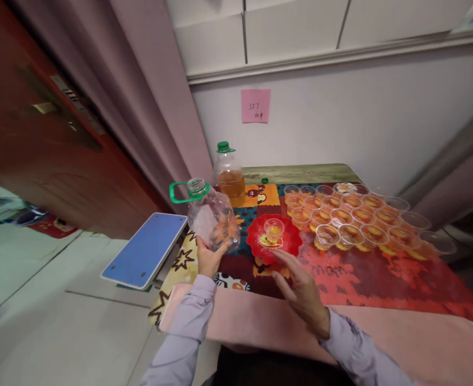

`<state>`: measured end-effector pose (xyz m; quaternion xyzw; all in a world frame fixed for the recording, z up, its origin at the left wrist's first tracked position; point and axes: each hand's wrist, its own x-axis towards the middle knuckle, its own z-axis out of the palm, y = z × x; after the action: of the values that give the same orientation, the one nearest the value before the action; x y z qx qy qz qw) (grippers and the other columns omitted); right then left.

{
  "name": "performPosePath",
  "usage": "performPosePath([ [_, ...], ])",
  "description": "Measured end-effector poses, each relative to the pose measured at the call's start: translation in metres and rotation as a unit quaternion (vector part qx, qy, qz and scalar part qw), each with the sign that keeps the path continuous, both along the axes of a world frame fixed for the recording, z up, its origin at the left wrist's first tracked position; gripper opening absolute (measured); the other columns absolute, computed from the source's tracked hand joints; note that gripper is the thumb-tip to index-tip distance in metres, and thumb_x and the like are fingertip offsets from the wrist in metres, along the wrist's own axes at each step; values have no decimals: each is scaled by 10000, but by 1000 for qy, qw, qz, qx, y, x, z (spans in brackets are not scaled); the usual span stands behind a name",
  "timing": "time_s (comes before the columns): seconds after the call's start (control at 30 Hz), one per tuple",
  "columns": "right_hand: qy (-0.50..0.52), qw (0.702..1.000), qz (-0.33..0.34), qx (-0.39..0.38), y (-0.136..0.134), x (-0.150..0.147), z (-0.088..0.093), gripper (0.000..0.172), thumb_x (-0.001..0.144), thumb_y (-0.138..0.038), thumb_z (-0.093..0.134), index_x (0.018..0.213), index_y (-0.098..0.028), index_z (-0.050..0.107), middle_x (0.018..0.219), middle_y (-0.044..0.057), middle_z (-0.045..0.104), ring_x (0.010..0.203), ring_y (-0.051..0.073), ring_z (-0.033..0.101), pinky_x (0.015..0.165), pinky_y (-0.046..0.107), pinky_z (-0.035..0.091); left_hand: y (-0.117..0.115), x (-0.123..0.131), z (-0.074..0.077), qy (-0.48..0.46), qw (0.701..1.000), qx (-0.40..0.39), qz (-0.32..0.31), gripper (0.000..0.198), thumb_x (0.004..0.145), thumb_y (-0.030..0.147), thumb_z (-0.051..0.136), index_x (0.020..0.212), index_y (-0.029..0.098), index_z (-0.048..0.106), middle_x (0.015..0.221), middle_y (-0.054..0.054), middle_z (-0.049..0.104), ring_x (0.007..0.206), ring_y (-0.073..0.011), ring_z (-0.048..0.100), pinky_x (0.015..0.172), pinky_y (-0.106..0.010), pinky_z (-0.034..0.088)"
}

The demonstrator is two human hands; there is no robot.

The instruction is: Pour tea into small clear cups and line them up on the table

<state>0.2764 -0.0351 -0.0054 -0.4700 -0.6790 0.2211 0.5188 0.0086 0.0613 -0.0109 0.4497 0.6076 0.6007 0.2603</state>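
My left hand (209, 258) grips the lower side of a clear plastic jug (225, 219) with a green handle ring, thumb along its near side. The jug tilts a little to the left and its mouth is uncapped; whether liquid is inside I cannot tell. My right hand (303, 289) is open and holds nothing, fingers spread just in front of a scalloped red plate (294, 247). On that plate stands a small clear plastic cup (274, 229) with some yellowish liquid in it.
A green-capped jug (231, 185) of amber liquid stands behind. Rows of clear cups (351, 234), many with amber liquid, fill the right side. A loose green cap (264, 180) lies at the back. A pink cloth (256, 316) covers the front edge; a blue-topped stool (145, 251) stands left.
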Motion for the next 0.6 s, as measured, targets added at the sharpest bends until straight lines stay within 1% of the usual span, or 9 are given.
performPosePath([
  [0.07, -10, 999, -44, -9, -5, 21, -2, 357, 1039, -311, 631, 1383, -263, 710, 1367, 120, 766, 1289, 297, 727, 1090, 492, 620, 5, 1, -10, 6, 1000, -9, 4, 961, 567, 419, 1000, 1379, 179, 547, 1291, -144, 721, 1247, -332, 701, 1156, -475, 505],
  [0.13, -12, 997, -72, -25, -9, 37, -5, 312, 1043, -331, 636, 1329, -257, 737, 1328, 119, 782, 1247, 294, 748, 1066, 485, 631, 11, 1, -17, 10, 1000, -14, 2, 1019, 576, 433, 991, 1435, 169, 512, 1314, -152, 710, 1270, -337, 693, 1168, -477, 500],
  [0.27, -3, 995, -81, -58, -19, 50, -15, 279, 1049, -354, 621, 1269, -260, 765, 1314, 113, 792, 1230, 290, 758, 1055, 470, 637, 22, -6, -23, 18, 1000, -21, -9, 1087, 596, 433, 988, 1512, 176, 462, 1358, -158, 700, 1292, -339, 689, 1193, -488, 480],
  [0.33, 12, 993, -87, -82, -25, 49, -22, 279, 1050, -367, 616, 1253, -251, 767, 1253, 113, 813, 1148, 282, 791, 971, 430, 671, 27, -9, -22, 20, 999, -23, -18, 1080, 599, 432, 990, 1510, 182, 464, 1370, -164, 700, 1293, -339, 691, 1198, -494, 474],
  [0.4, 29, 989, -94, -108, -29, 48, -26, 282, 1053, -379, 610, 1248, -239, 758, 1156, 106, 835, 1001, 262, 823, 838, 376, 693, 30, -11, -21, 18, 999, -25, -30, 1075, 612, 439, 982, 1512, 183, 453, 1394, -177, 692, 1288, -339, 695, 1195, -505, 475],
  [0.47, 29, 988, -95, -119, -26, 47, -23, 293, 1056, -388, 607, 1267, -235, 741, 1120, 100, 838, 921, 248, 824, 768, 352, 688, 28, -11, -19, 13, 999, -25, -44, 1119, 611, 442, 975, 1540, 180, 410, 1466, -204, 647, 1338, -346, 667, 1207, -510, 461],
  [0.5, 16, 989, -93, -113, -21, 47, -18, 303, 1057, -392, 608, 1285, -234, 731, 1140, 103, 832, 937, 250, 820, 779, 358, 684, 24, -10, -18, 10, 999, -21, -44, 1171, 599, 440, 975, 1569, 181, 372, 1531, -219, 595, 1400, -353, 623, 1227, -508, 436],
  [0.53, -3, 991, -91, -101, -13, 47, -11, 317, 1054, -394, 612, 1306, -233, 720, 1178, 111, 821, 985, 259, 813, 821, 378, 681, 19, -9, -18, 9, 999, -16, -35, 1227, 591, 439, 975, 1601, 186, 326, 1601, -232, 525, 1470, -360, 559, 1252, -506, 402],
  [0.6, -55, 993, -88, -63, 11, 47, 5, 371, 1039, -401, 637, 1360, -222, 686, 1262, 136, 791, 1114, 292, 781, 948, 444, 655, 0, -5, -18, 11, 1000, -4, 9, 1324, 595, 440, 970, 1662, 211, 222, 1719, -238, 355, 1585, -369, 407, 1294, -509, 327],
])
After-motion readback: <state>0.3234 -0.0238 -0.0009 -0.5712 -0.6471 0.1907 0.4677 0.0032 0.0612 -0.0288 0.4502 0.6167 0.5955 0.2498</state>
